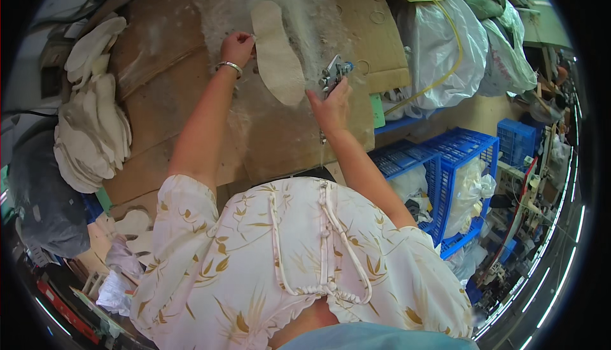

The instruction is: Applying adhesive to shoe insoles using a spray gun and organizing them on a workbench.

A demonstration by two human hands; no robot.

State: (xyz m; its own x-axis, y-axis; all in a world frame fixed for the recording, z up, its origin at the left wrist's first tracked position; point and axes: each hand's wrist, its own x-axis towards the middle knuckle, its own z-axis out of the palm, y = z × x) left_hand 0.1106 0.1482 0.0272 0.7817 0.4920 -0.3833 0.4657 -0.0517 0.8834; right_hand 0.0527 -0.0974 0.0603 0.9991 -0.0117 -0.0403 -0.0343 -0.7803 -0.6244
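A cream-coloured insole (278, 57) lies on a pale, residue-covered sheet (219, 16) on the cardboard worktop. With its fingers pinched together, my left hand (238, 48) grips the insole's left edge near its upper half. My right hand (332, 107) is wrapped round a small metal spray gun (332, 73) with a blue part, just right of the insole's lower end. A thin hose runs down below the right hand. The exact trigger finger position cannot be made out.
Stacks of cream insoles (92, 127) lie at the worktop's left edge, above a black bag (48, 197). To the right hang white plastic bags (445, 51) and a yellow hose (439, 79). Blue crates (449, 165) stand below them. Brown cardboard (172, 32) covers the worktop.
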